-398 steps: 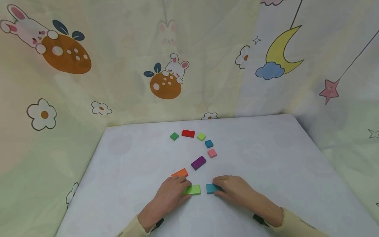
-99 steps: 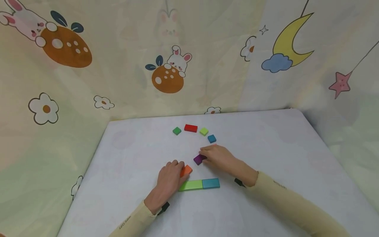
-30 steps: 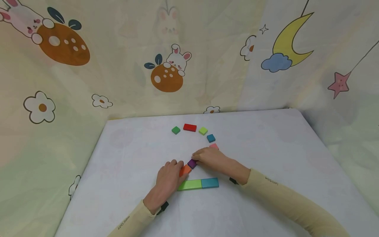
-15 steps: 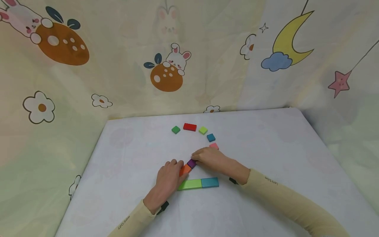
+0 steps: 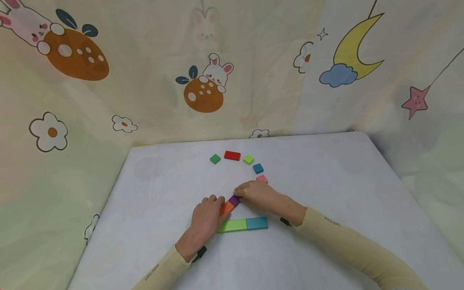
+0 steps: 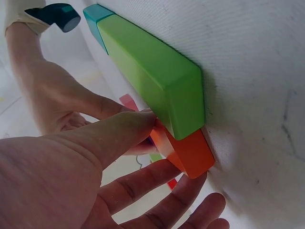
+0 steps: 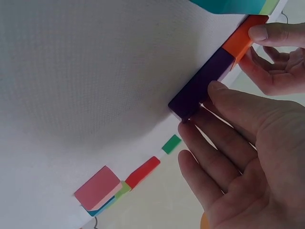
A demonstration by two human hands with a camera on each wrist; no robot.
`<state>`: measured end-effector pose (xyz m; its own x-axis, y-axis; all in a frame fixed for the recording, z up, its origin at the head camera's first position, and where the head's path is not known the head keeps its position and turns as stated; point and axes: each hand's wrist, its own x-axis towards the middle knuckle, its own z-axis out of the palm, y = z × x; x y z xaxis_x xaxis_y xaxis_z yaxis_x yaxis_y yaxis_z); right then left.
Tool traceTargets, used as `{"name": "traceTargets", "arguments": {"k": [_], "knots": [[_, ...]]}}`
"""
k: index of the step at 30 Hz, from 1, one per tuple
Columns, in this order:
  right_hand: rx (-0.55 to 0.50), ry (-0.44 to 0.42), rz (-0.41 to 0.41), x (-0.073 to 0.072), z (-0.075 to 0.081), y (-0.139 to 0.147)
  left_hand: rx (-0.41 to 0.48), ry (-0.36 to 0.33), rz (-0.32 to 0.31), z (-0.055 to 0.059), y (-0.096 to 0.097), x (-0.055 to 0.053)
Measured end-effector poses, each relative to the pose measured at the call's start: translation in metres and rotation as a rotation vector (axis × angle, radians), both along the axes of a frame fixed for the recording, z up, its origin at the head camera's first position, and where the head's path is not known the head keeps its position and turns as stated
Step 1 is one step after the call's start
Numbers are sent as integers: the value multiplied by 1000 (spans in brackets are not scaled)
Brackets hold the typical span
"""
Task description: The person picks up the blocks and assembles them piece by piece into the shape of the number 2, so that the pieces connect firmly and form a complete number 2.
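Observation:
My left hand (image 5: 206, 217) pinches an orange rectangular block (image 6: 193, 155) between thumb and fingers. My right hand (image 5: 262, 196) holds a purple rectangular block (image 7: 200, 86), thumb on one side and fingertips on the other. The two blocks meet end to end in a slanted line on the white table, as the right wrist view shows. Nearer the front edge, a light green block (image 5: 233, 226) and a teal block (image 5: 257, 223) lie end to end in a row. My left hand covers the green block's left end in the head view.
Beyond my hands, a pink block (image 5: 262, 179), a blue block (image 5: 258, 168), a small lime block (image 5: 248, 159), a red block (image 5: 232, 155) and a dark green block (image 5: 215, 158) curve across the white table (image 5: 315, 173). A printed curtain (image 5: 145, 80) hangs behind.
Earlier, the light green and teal blocks were pushed together. Since then my hands moved to the orange and purple blocks, and the purple one slid left and nearer until it met the orange.

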<state>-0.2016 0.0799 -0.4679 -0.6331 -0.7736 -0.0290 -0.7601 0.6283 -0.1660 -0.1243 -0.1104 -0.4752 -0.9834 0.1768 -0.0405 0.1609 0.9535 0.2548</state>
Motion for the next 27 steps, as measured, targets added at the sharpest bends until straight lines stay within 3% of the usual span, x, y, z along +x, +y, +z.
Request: {"name": "traceTargets", "arguments": {"k": [27], "knots": [[23,-21,-13,-1,0,0,-2,-16,3,0,0,-1]]}}
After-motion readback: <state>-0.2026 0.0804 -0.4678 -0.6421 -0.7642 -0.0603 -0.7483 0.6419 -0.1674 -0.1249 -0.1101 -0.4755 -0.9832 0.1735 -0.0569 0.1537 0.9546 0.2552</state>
